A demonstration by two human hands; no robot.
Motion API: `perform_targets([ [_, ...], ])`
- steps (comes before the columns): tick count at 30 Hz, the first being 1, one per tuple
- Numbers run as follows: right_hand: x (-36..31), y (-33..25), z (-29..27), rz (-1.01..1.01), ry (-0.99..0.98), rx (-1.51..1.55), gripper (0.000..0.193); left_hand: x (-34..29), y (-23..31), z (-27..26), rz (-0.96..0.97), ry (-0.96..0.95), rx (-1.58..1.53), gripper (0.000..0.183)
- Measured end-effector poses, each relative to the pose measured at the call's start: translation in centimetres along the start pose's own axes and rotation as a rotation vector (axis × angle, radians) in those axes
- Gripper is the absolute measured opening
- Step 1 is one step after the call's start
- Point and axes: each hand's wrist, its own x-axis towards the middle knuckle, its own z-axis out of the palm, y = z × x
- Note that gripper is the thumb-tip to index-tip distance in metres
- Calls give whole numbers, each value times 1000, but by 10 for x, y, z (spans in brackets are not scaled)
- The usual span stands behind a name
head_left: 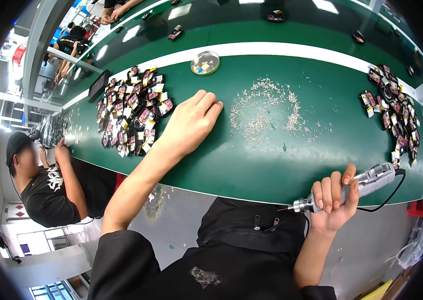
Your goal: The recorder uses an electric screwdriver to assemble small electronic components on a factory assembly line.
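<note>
My left hand [191,121] is over the green tabletop, left of scattered small silver screws [257,122]. Its fingers are curled in and pressed together, and whatever they may hold is hidden. At the table's front edge, my right hand [335,200] grips a grey electric screwdriver [377,179], its bit pointing left toward my body. A black cord runs from the back of the tool. Left of my left hand lies a heap of small black devices [130,112] with pink-and-white faces and yellow-and-white tabs.
A second pile of similar devices [396,112] lies at the far right. A round tin [205,63] with small pieces stands at the back, by the white strip [271,48]. Beyond it, a dark green belt [231,30] carries several devices. A co-worker [51,180] sits at the left.
</note>
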Motion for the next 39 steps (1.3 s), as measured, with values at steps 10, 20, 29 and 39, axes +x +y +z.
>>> perform_targets([
  [10, -1, -1, 1, 4, 41, -37, 16, -14, 43, -7, -344, 65, -481, 10],
  [20, 9, -3, 36, -93, -28, 50, 14, -29, 124, -16, -394, 105, -1377, 11],
  [29, 8, -3, 58, -184, 3, 51, 13, -29, 156, -13, -545, 56, -2024, 22],
  [39, 9, -2, 56, -154, -18, 1, 13, -28, 153, -15, -616, -23, -2045, 25],
])
